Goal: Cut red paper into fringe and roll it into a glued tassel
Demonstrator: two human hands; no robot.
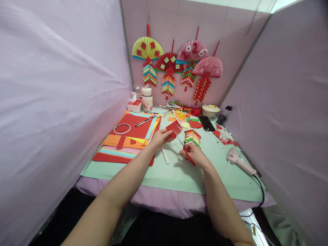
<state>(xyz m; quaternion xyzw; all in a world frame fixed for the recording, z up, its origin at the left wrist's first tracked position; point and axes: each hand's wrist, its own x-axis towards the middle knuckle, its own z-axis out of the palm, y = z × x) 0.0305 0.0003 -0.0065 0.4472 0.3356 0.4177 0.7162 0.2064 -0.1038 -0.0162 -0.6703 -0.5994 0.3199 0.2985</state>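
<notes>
Between the fingers of my left hand [162, 137] is a red piece of paper [174, 129], its right edge cut into a fringe of thin strips. My right hand [196, 154] grips scissors [189, 155] by their red handles. The blades point up and left, at the lower edge of the fringed paper; whether they touch it I cannot tell. Beyond my right hand lies a chain of rolled paper firecrackers [192, 136] in red, pink, yellow and green, partly covered by the hand. A white pen [165, 155] rests on the table below the paper.
Stacked coloured paper [138, 131] covers the table's left side, with a ring [122, 128] and a craft knife [145, 121] on top. At right are a phone [206, 123], paper scraps [227, 136] and a corded glue gun [241, 162]. A jar [147, 99] stands behind; paper fans [148, 48] hang on the wall.
</notes>
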